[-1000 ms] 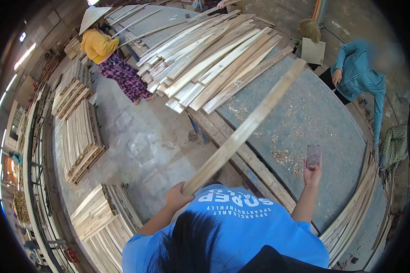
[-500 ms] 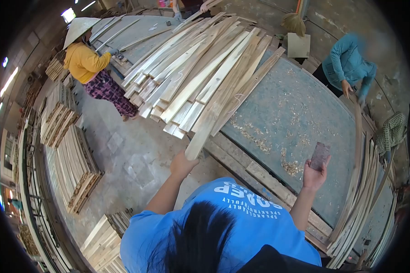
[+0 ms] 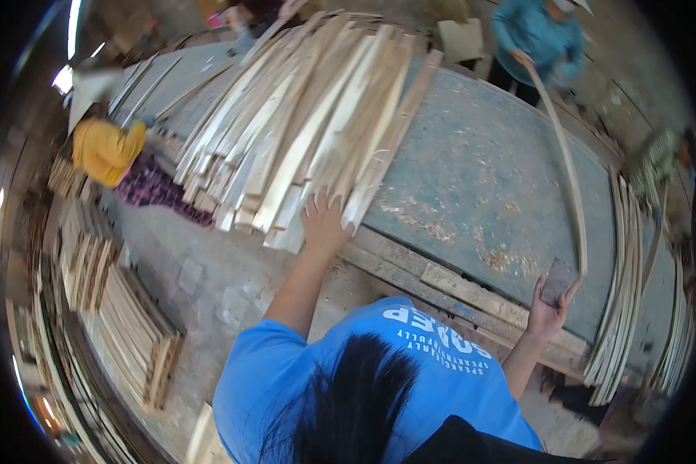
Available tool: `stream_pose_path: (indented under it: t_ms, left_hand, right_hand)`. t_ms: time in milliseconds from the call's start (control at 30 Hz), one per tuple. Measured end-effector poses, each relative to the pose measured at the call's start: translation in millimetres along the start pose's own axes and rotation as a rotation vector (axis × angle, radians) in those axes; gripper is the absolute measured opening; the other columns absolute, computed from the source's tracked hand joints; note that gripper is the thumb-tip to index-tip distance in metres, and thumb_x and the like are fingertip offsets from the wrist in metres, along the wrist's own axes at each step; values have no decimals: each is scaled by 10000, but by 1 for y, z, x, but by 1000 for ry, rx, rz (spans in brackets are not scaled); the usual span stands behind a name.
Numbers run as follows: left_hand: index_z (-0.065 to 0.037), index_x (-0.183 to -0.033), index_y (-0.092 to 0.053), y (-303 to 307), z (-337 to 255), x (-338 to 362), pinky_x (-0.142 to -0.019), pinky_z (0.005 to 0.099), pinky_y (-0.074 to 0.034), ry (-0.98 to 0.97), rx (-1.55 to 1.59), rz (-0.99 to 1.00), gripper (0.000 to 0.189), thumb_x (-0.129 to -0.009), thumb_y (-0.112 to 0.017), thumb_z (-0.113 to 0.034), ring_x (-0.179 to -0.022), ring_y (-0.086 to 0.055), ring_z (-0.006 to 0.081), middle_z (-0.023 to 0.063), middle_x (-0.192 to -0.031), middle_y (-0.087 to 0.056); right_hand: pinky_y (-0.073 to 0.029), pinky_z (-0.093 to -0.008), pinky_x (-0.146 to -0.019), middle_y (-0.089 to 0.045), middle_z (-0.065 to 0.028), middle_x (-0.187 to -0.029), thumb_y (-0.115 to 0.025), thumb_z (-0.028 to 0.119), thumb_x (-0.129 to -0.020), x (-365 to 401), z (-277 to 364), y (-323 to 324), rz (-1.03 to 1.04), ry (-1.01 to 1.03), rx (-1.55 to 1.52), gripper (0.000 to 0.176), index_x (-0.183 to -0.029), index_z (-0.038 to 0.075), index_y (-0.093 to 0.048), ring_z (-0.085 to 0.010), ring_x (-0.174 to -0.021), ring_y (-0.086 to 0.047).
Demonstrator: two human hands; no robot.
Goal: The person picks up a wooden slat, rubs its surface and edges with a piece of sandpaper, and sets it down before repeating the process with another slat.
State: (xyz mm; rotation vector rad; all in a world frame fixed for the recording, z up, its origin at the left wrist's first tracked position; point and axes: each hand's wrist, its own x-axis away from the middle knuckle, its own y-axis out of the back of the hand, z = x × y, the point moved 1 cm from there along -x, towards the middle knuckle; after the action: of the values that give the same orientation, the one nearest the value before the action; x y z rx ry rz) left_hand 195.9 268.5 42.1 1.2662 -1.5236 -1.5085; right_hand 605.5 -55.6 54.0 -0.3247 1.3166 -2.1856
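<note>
My left hand (image 3: 326,223) lies with fingers spread on the near ends of the wooden planks (image 3: 286,151), which form a fanned pile on the table. It grips none of them. Over the table's near edge, my right hand (image 3: 547,315) is closed around a flat grey-brown rectangular block (image 3: 559,281), perhaps a sanding block. A long thin wooden strip (image 3: 566,166) ends just beyond that block; its far end is in the hand of a person in teal (image 3: 537,39).
Wood shavings (image 3: 499,255) litter the blue-grey table (image 3: 472,139). More strips (image 3: 619,294) stand along its right side. A person in yellow (image 3: 104,151) is at the left, near stacked boards (image 3: 131,325) on the floor. Another person's arm shows at the far end.
My left hand has let go of a plank's end and now rests spread on the pile. The strip held by the person in teal has swung across the table. My view has shifted.
</note>
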Motion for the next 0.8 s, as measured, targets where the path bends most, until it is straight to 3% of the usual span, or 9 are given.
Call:
stream_pose_path:
  t_ms: [200, 333, 400, 600, 667, 700, 733, 800]
  left_hand:
    - [-115, -1362, -594, -47, -81, 32, -1161, 572, -307, -445, 206, 129, 726, -711, -840, -320, -1425, -289, 501, 230, -1581, -311]
    - [-108, -1384, -572, -55, -133, 63, -1169, 577, -290, -613, 250, 278, 706, -744, -825, -267, -1432, -249, 516, 241, -1593, -272]
    - [-99, -1391, -559, -48, -160, 83, -1164, 598, -282, -529, 277, 369, 687, -767, -813, -237, -1443, -210, 527, 251, -1606, -221]
    - [-91, -1386, -554, -60, -228, 125, -1162, 613, -264, -550, 259, 483, 652, -803, -805, -239, -1466, -179, 520, 254, -1616, -177]
    - [-89, -1385, -553, -68, -257, 134, -1170, 595, -259, -509, 374, 547, 635, -821, -799, -243, -1472, -185, 504, 252, -1617, -178]
    - [-87, -1385, -552, -69, -272, 139, -1177, 577, -255, -460, 488, 604, 618, -839, -793, -246, -1478, -190, 489, 250, -1618, -178]
    - [-87, -1385, -552, -70, -288, 144, -1177, 577, -255, -448, 476, 611, 618, -839, -793, -246, -1478, -190, 489, 250, -1618, -178]
    - [-84, -1382, -554, -69, -325, 153, -1186, 537, -258, -516, 572, 648, 580, -871, -776, -246, -1487, -206, 451, 251, -1619, -181]
  right_hand:
    - [-434, -483, -1005, -398, -69, -1583, -649, 51, -800, 9, 61, 25, -73, 121, -48, 873, -1590, 292, -363, -275, -1432, -382]
    - [-441, -432, -1008, -394, -99, -1565, -625, 52, -806, 1, 99, 49, -151, 167, 53, 918, -1621, 301, -282, -265, -1348, -445]
    - [-442, -418, -1008, -382, -104, -1570, -618, 48, -806, -7, 122, 66, -177, 204, 44, 941, -1631, 306, -248, -262, -1328, -456]
    - [-473, -387, -966, -341, -101, -1582, -584, -51, -793, -30, 183, 140, -189, 209, -45, 994, -1645, 274, -187, -281, -1282, -473]
    - [-469, -369, -997, -313, -110, -1594, -559, -101, -787, -41, 196, 166, -185, 148, 70, 1007, -1648, 247, -168, -290, -1290, -471]
    - [-469, -372, -1026, -391, -114, -1548, -532, -116, -807, -52, 191, 182, -215, 110, 138, 895, -1614, 196, -302, -277, -1300, -503]
    - [-469, -372, -1026, -391, -114, -1548, -532, -116, -807, -64, 189, 200, -224, 96, 130, 895, -1614, 196, -302, -276, -1300, -503]
    - [-461, -401, -1054, -498, -141, -1470, -547, -89, -833, -86, 185, 226, -255, -194, 1015, 738, -1523, 161, -475, -281, -1302, -541]
